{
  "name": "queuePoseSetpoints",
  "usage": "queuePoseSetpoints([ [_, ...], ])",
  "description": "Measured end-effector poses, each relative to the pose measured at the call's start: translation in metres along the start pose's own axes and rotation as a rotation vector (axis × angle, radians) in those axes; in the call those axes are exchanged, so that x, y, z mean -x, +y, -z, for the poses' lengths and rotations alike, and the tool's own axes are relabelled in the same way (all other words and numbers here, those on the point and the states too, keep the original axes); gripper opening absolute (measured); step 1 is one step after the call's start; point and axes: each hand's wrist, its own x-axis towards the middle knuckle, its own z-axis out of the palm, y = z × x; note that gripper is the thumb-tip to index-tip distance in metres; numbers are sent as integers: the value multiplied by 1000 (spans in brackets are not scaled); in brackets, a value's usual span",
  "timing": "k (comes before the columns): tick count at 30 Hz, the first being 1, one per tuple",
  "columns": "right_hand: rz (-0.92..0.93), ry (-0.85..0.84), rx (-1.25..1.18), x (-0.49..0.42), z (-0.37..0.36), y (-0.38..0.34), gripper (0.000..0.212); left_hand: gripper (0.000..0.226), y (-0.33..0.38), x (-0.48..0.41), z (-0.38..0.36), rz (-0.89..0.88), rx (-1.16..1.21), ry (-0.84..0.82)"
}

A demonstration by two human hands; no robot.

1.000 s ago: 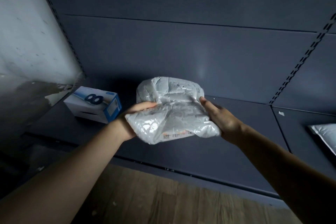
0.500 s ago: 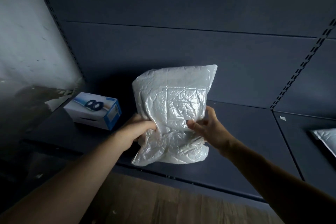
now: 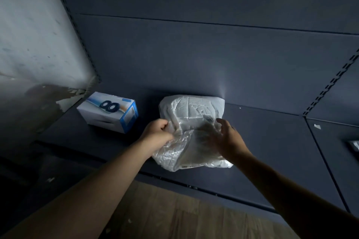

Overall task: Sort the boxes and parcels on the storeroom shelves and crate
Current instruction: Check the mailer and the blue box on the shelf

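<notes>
Parcel (image 3: 191,110): white crinkled plastic bag, sitting on the dark shelf (image 3: 272,141), roughly mid-span; far edge up against the back panel (image 3: 194,54), near edge close to the shelf's front lip; can't tell if it lies fully flat or is partly lifted at the front; small printed label visible at its near edge, text unreadable.

Left hand (image 3: 158,131): fingers curled, gripping the plastic at the parcel's left edge.

Right hand (image 3: 227,137): fingers spread and loosely bent over the parcel's right half; motion-blurred; looks like contact with the film, but no closed grip visible; can't tell how hard it presses.

Hands are apart, one on each side of the parcel.

Box (image 3: 108,111): white and blue carton with a dark ring graphic on top; on the same shelf, left of the parcel, near but not touching; close to the pale, scuffed wall (image 3: 29,35).

Second parcel (image 3: 354,145): only a sliver at the right frame edge, on the next shelf bay, well apart.

Slotted upright (image 3: 330,83) separates the two bays; wooden floor (image 3: 184,217) below the shelf front.
</notes>
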Motion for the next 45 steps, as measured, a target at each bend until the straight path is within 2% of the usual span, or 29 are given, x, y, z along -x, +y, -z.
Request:
queuePoseSetpoints([
  [2, 35, 5, 104, 3, -3, -5, 47, 59, -1, -4, 2, -36, -54, 25],
  [6, 182, 148, 339, 6, -9, -19, 52, 45, -3, -11, 9, -88, -79, 136],
  [10, 313, 123, 268, 5, -23, -41, 53, 31, -5, -13, 26, -106, -71, 250],
  [15, 466, 28, 191, 5, -57, -68, 51, 28, -13, -14, 59, -98, -72, 339],
  [21, 456, -21, 189, -1, -94, -106, 59, 27, -30, -20, 100, -82, -90, 474],
  [24, 491, -38, 245, -13, -108, -126, 63, 27, -40, -25, 121, -55, -72, 476],
  [26, 441, -81, 243, -24, -118, -141, 68, 28, -47, -28, 133, -30, -34, 473],
  [30, 283, -186, 158, -47, -144, -169, 89, 24, -68, -34, 150, 40, 134, 490],
  [33, 239, -252, 175, -62, -167, -176, 109, 33, -79, -37, 157, 106, 194, 478],
  [36, 205, -291, 169, -73, -187, -181, 119, 31, -86, -37, 161, 160, 242, 431],
  [38, 195, -273, 149, -76, -196, -182, 119, 28, -89, -36, 163, 182, 269, 426],
  [41, 241, -197, 149, -77, -199, -182, 105, 15, -95, -37, 170, 200, 263, 492],
  [43, 256, -181, 110, -74, -194, -176, 101, 27, -104, -39, 177, 215, 237, 598],
  [45, 301, -177, 5, -72, -186, -168, 108, 35, -113, -41, 183, 209, 218, 703],
])
